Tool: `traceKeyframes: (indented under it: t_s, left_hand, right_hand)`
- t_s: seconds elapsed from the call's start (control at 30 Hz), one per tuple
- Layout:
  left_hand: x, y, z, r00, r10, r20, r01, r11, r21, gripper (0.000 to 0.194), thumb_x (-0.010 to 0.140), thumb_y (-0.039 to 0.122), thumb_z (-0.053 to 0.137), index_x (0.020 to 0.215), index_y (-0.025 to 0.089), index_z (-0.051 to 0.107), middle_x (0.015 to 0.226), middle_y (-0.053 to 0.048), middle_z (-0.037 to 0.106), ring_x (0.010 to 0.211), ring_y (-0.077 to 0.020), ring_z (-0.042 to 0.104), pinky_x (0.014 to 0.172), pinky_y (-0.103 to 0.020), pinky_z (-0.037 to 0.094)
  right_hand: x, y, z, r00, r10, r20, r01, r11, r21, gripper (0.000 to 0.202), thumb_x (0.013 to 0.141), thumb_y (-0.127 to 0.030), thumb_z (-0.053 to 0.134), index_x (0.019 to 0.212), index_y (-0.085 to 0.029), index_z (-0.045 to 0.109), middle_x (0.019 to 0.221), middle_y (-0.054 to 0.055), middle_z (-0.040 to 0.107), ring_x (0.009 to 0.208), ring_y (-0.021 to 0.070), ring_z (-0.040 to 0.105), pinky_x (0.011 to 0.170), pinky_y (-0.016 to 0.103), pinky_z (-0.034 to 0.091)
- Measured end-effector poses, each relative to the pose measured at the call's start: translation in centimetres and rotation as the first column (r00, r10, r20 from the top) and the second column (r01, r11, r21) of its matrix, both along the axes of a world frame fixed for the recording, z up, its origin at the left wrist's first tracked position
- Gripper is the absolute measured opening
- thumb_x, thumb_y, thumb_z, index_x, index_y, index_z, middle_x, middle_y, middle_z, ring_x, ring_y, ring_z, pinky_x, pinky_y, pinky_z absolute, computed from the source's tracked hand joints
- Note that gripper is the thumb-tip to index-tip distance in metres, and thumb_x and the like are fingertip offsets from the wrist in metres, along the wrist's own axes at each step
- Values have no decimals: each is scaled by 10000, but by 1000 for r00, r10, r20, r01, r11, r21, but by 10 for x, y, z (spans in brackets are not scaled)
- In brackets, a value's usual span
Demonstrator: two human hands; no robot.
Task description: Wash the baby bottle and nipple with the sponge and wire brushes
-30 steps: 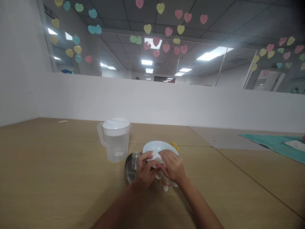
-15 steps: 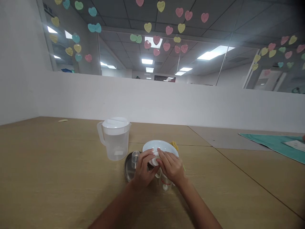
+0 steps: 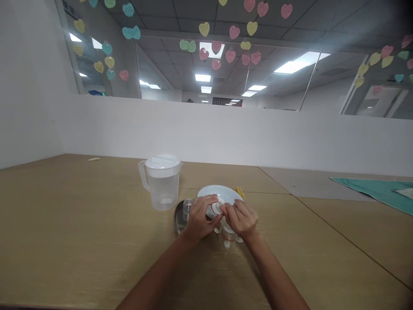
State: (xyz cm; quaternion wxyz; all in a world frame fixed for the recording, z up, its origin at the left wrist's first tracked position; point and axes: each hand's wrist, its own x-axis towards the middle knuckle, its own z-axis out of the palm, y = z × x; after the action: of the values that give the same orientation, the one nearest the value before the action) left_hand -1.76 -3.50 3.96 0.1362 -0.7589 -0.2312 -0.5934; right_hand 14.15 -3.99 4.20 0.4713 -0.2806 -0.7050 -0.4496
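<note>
The left hand grasps a small round white plastic piece between thumb and fingers; the right hand's curled fingertips meet its edge, their grip unclear. Behind both lies 1 pale round bowl; below, 1 clear red-marked container; leftward, 1 dark round tray and 1 translucent lidded plastic pitcher.

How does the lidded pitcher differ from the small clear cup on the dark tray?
The pitcher is much larger; the clear cup is small. The pitcher stands directly on the table; the clear cup sits on the dark tray. The pitcher has a white lid and side handle; the clear cup shows neither. Both look see-through.
</note>
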Motion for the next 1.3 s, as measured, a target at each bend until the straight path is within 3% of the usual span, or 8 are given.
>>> traceKeyframes:
  t_s: [0.17, 0.5, 0.73, 0.83, 0.93, 1.03, 1.13, 1.3]
  left_hand:
    - [1, -1, -2, 992, 122, 28, -123, 992, 1, 276, 739, 309, 626, 981, 192, 563, 977, -55, 683, 879, -195, 585, 875, -406, 371]
    - [0, 0, -5, 995, 99, 3, -99, 995, 21, 253, 772, 310, 592, 993, 194, 549, 992, -58, 680, 899, -187, 599, 927, -408, 323]
    - [-1, -5, -14, 966, 243, -93, -240, 970, 44, 509, 820, 292, 550, 1271, 123, 383, 1248, -193, 528, 1162, -263, 477, 961, -443, 323]
    - [3, -10, -18, 968, 168, -186, -157, 985, 72, 531, 828, 322, 515, 1287, 98, 368, 1277, -207, 497, 1207, -273, 438, 983, -453, 315]
    - [8, -14, -19, 931, 47, -363, -33, 999, 43, 388, 857, 317, 454, 1212, 163, 473, 1235, -138, 554, 1163, -226, 484, 1000, -415, 309]
    - [12, -16, -21, 910, -37, -414, 26, 999, -32, 296, 856, 279, 451, 1126, 193, 537, 1203, -102, 580, 1108, -198, 521, 981, -388, 342]
    - [14, -16, -24, 925, -94, -368, 61, 993, -100, 264, 847, 246, 460, 1093, 184, 533, 1151, -99, 598, 1073, -190, 539, 949, -374, 395]
    - [15, -15, -28, 951, -169, -260, 140, 982, -126, 280, 834, 197, 479, 1111, 160, 462, 1073, -116, 602, 1054, -201, 547, 912, -388, 450]
  right_hand:
    - [-1, -2, 1, 998, -5, 67, 1, 998, 62, 94, 854, -213, 566, 779, -172, 605, 540, 1, 538, 543, 124, 493, 574, 282, 448]
    - [-3, -4, -4, 994, 93, 63, -95, 995, 30, 137, 884, -277, 511, 893, -183, 610, 583, 22, 579, 595, 157, 557, 616, 317, 498]
    - [1, -2, 11, 965, 126, -232, -155, 982, -111, 148, 895, -243, 485, 915, -163, 608, 679, 51, 642, 608, 141, 576, 605, 265, 448]
    - [7, 0, 13, 797, 149, -586, -261, 959, -110, 216, 916, -264, 421, 837, -168, 598, 743, 64, 646, 687, 153, 589, 652, 272, 445]
    - [12, 7, 10, 466, 148, -872, -388, 920, -52, 337, 925, -372, 366, 732, -173, 557, 665, 30, 590, 628, 142, 555, 610, 263, 431]
    - [14, 14, 1, 208, 163, -965, -542, 840, 25, 399, 899, -476, 361, 682, -172, 501, 636, 2, 541, 590, 125, 524, 589, 255, 428]
    - [14, 18, -9, 140, 145, -979, -624, 781, 26, 417, 867, -530, 391, 690, -167, 494, 654, -3, 542, 602, 121, 524, 604, 259, 432]
    - [11, 17, -22, 166, 75, -983, -642, 765, -50, 438, 863, -549, 381, 704, -159, 503, 650, 1, 552, 594, 119, 515, 598, 249, 423]
